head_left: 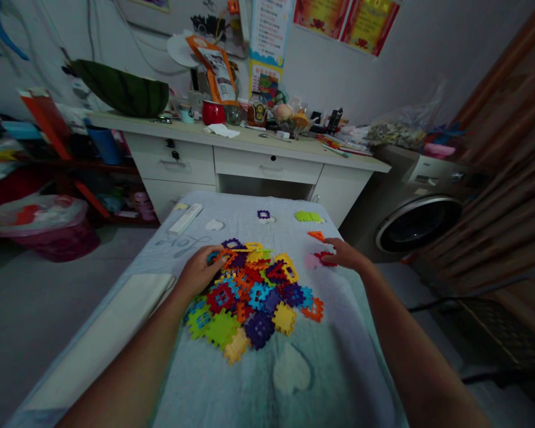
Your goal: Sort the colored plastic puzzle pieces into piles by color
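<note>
A heap of toothed plastic interlocking tiles (259, 294) in several colours lies on a cloth-covered table. At the heap's far left edge, my left hand (203, 270) has its fingers closed on an orange tile (224, 258). My right hand (345, 255) is to the right of the heap, thumb and forefinger apart, touching a red tile (324, 258) that it partly covers. Just beyond those fingers lies an orange tile piece (316, 235). Farther back are green tiles (307, 216) and a purple frame tile (263, 214).
A white remote-like bar (185, 219) rests at the table's far left. Behind stands a white desk (267, 163) bearing a cut watermelon (122, 89), jars and a red cup (213, 112). A washing machine (410, 202) is at right, a pink bin (49, 238) at left.
</note>
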The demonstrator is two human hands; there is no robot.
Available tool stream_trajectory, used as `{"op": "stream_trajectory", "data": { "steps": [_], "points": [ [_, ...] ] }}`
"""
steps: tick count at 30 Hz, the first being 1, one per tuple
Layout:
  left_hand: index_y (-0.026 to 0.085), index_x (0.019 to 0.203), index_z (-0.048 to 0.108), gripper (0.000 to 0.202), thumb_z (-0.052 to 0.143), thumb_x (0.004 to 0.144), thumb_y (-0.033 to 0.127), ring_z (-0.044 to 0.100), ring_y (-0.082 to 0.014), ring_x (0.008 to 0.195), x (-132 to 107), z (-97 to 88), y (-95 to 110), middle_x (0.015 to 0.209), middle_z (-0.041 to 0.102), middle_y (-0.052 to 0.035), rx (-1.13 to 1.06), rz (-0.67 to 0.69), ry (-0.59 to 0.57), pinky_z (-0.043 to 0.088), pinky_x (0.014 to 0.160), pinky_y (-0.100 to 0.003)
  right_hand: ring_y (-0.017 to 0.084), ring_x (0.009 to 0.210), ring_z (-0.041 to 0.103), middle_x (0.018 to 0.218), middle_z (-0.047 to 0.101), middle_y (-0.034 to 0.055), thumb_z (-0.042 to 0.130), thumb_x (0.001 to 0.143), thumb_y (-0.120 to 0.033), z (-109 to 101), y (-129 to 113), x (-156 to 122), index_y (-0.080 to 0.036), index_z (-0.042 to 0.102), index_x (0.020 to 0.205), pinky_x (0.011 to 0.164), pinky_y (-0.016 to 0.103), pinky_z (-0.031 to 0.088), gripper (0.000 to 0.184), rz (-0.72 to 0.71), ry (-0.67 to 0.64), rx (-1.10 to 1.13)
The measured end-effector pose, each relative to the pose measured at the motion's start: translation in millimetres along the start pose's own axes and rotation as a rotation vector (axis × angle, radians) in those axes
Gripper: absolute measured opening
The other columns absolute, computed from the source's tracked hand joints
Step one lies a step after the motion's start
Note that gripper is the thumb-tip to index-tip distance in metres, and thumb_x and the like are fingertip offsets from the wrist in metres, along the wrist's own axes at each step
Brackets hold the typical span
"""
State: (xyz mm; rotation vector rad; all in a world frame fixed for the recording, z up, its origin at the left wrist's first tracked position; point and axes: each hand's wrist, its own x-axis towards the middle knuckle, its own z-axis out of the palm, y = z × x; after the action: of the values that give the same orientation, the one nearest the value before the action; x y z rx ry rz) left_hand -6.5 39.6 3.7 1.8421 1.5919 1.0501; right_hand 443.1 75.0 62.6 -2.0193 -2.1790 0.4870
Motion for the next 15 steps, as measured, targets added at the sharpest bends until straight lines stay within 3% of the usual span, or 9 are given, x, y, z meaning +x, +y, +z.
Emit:
{"op": "stream_trajectory", "data": {
  "steps": [4,9,15],
  "points": [
    [0.021,0.107,0.066,0.047,0.056,0.077,0.055,0.061,-0.0262,0.109,0,-0.4,3,0.116,0.068,-0.0084,-0.006,-0.009,0.006,0.045,0.102,-0.041,0.026,0.116,0.057,0.130,0.061,0.0086,0.075,0.071,-0.031,14,-2,-20,-0.022,0.062,0.125,0.103,0.037,0.040,0.056,-0.042,-0.005,-0.090],
    [0.021,0.106,0.066,0.046,0.056,0.076,0.055,0.061,-0.0264,0.109,-1,-1.5,5,0.115,0.068,-0.0083,-0.005,-0.007,0.005,0.044,0.102,-0.041,0.022,0.104,0.061,0.117,0.066,0.0077,0.068,0.074,-0.025,25,-1,-19,-0.020,0.067,0.115,0.094,0.030,0.044,0.041,0.003,0.088,-0.102],
    [0.020,0.109,0.065,0.047,0.054,0.078,0.054,0.061,-0.0268,0.110,0,0.1,1,0.117,0.067,-0.0092,0.000,-0.010,0.001,0.044,0.103,-0.042,0.027,0.111,0.058,0.125,0.061,0.0084,0.073,0.073,-0.042,19,-4,-10,-0.025,0.065,0.121,0.097,0.036,0.043,0.052,0.048,0.046,-0.170]
  ]
}}
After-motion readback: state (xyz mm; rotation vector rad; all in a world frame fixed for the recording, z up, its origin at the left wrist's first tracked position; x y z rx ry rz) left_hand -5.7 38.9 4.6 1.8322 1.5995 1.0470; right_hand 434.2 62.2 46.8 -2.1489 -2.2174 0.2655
